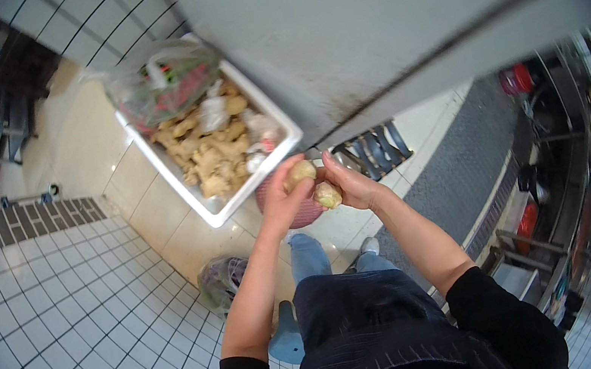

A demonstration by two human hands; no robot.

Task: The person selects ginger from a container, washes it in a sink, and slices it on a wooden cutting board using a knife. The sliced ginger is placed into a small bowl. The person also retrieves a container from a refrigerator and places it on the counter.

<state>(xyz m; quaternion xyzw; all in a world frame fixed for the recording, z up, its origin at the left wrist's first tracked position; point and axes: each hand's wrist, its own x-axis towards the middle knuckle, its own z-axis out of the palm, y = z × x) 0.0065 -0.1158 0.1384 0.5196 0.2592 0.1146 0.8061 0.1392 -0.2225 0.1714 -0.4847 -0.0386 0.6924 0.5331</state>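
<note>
Holding 2 pieces of ginger just below the near corner of the white tub (278, 122), I have both hands raised in front of me. My left hand (284, 200) has its grip closed around a pale knob of ginger (301, 173), fingers curled over its top. My right hand (350, 182) has its grip closed on a second ginger piece (328, 195), which sits lower and touches the left hand's piece or lies right against it; I cannot tell which. The 2 hands meet at the fingertips.

The white tub is filled with a heap of ginger roots (211, 155), with a few small white bags among them, and a clear plastic bag of greens and red things (162, 82) rests across its far end. Directly under my hands, just off the tub's near edge, a pink basin (306, 215) peeks out. Further from the tub, down on the tiled floor (87, 322) by my left elbow, lies a dark plastic bag (220, 280). To the right of the tub runs a grey slanted surface (379, 27), and a floor drain grate (370, 149) lies beneath it.
</note>
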